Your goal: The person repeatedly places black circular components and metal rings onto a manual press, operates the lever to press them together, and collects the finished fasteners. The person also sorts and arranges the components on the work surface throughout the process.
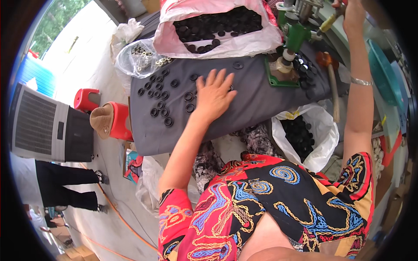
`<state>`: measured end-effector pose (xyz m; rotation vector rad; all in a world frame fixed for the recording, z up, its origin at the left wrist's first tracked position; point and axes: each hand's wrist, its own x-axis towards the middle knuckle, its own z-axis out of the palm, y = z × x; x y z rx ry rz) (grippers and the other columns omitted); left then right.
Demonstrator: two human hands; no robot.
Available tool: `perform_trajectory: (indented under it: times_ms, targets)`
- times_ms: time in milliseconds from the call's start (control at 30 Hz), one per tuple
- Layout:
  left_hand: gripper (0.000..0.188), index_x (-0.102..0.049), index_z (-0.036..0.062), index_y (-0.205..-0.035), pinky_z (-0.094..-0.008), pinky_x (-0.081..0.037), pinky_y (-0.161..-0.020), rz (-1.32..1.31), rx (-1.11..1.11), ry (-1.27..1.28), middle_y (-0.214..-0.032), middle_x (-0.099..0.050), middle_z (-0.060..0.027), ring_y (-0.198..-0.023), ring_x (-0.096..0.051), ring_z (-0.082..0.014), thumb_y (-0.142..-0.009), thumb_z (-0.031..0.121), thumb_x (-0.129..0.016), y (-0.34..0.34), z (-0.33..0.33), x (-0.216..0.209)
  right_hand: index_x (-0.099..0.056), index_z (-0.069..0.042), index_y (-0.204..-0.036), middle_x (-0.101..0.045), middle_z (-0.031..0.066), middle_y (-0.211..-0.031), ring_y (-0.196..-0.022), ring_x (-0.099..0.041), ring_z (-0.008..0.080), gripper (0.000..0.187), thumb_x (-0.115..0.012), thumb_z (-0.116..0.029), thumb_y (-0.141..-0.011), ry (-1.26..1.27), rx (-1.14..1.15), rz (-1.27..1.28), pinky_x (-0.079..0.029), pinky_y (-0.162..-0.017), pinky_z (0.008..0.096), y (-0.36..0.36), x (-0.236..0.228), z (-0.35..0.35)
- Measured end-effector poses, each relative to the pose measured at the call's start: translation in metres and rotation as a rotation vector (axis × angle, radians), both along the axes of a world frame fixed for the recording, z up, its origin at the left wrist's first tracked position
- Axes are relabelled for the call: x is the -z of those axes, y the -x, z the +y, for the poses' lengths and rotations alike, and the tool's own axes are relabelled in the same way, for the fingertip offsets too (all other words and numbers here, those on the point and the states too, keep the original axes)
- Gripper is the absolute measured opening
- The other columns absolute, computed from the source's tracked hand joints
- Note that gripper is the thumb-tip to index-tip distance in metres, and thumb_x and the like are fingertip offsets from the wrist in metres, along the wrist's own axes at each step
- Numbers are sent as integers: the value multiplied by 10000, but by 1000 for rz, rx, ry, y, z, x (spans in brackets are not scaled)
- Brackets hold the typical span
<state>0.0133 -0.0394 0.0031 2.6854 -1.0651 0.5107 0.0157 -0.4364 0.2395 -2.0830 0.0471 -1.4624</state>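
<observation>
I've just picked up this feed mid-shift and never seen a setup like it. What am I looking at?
There's no robot here: these are a person's bare hands, seen from a fisheye camera on their head looking down, so straight edges bend near the rim. It's the only view. The left hand is spread, palm down, among black rings on a grey cloth. The right hand is at the top edge, near a green press; it's too cut off to tell its grip. Beyond the cloth's rings sits an open sack of black parts, with a clear plastic bag of small pale pieces beside it. A hammer lies right of the press.
</observation>
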Motion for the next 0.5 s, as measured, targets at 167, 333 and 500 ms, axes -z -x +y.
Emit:
perform_trajectory:
  times_ms: [167, 333, 500]
  targets:
    - [595, -471, 137, -1370, -615, -266, -1040, 25, 62, 60, -1461, -371, -177, -1361, -316, -362, -871, 454, -540, -44, -77, 13, -573, 44, -864, -596, 68, -729, -614, -579, 159, 230, -464, -139, -952, -268, -198, -114, -503, -690, 296, -1, -7, 0]
    - [620, -442, 54, -1373, -578, -278, -1058, 106, 103, -79, -1464, -364, -184, -1356, -330, -363, -915, 470, -489, -56, -70, 35, -578, 49, -1010, -597, 86, -775, -641, -574, 162, 241, -482, -164, -953, -216, -290, -109, -504, -677, 304, -6, -10, -17]
    - [526, -499, 38, -1302, -532, -355, -1020, 23, 227, -49, -1389, -448, -184, -1276, -431, -346, -907, 383, -536, -18, -12, 23, -562, 60, -1026, -581, 107, -796, -657, -559, 168, 238, -479, -150, -951, -282, -304, -135, -503, -669, 313, -5, -6, -9]
